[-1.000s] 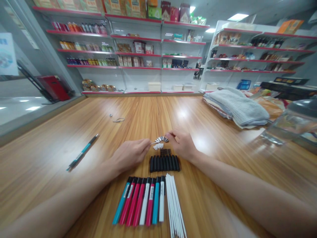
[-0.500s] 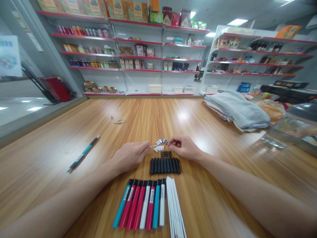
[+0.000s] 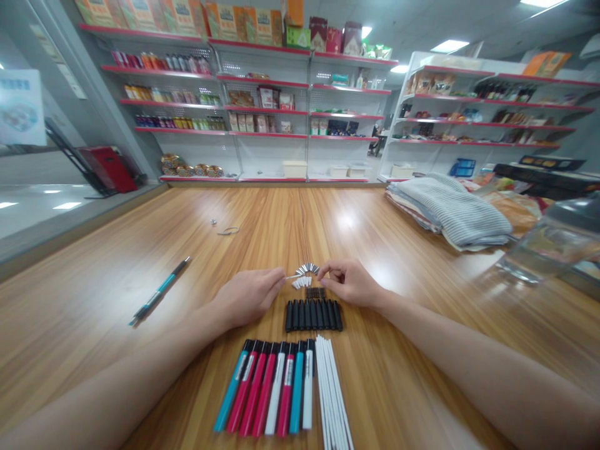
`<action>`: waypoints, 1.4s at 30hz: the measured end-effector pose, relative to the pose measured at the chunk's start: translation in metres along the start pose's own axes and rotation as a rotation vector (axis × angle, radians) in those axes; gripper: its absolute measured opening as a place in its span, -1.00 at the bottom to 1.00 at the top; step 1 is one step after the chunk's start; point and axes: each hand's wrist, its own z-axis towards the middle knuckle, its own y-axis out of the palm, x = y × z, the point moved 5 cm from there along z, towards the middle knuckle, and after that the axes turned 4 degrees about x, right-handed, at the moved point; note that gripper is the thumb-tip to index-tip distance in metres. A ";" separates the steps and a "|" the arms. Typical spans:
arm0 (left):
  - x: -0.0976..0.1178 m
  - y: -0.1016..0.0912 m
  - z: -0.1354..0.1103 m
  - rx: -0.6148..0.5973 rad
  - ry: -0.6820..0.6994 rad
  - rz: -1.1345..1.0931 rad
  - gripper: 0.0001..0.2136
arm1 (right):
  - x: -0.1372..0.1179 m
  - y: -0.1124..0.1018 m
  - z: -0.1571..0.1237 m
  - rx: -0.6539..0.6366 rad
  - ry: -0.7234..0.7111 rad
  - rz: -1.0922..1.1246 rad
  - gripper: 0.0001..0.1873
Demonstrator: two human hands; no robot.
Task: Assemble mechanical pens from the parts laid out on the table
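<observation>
My left hand rests on the wooden table with its fingers pinched on a thin silver pen tip. My right hand is curled in a pinch beside a small fan of silver pen tips; what it holds is too small to make out. Between the hands lie small white caps and dark springs. Nearer me sit a row of black grips, a row of teal, red and white pen barrels, and white refill tubes.
An assembled teal pen lies at the left. A small ring and a bit of wire lie farther back. Folded striped cloth and a clear plastic container are at the right. Store shelves line the back wall.
Both hands stay at the silver tips. My right hand has shifted slightly right and lower beside the fan. The camera has tilted a little.
</observation>
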 end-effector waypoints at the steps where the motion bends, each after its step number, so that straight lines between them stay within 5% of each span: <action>1: 0.000 0.000 0.000 -0.004 -0.001 0.003 -0.72 | 0.000 0.000 0.000 0.002 0.001 -0.008 -0.86; 18: 0.000 -0.001 0.000 -0.006 -0.001 0.003 -0.72 | -0.002 0.000 -0.001 -0.013 -0.035 -0.083 -0.82; 22: 0.000 -0.001 -0.001 -0.001 -0.003 -0.008 -0.71 | 0.002 0.000 -0.001 -0.137 0.016 -0.010 -0.90; 42: 0.000 -0.003 0.000 -0.016 -0.009 -0.008 -0.70 | 0.006 -0.020 -0.003 -0.672 0.251 0.236 -0.64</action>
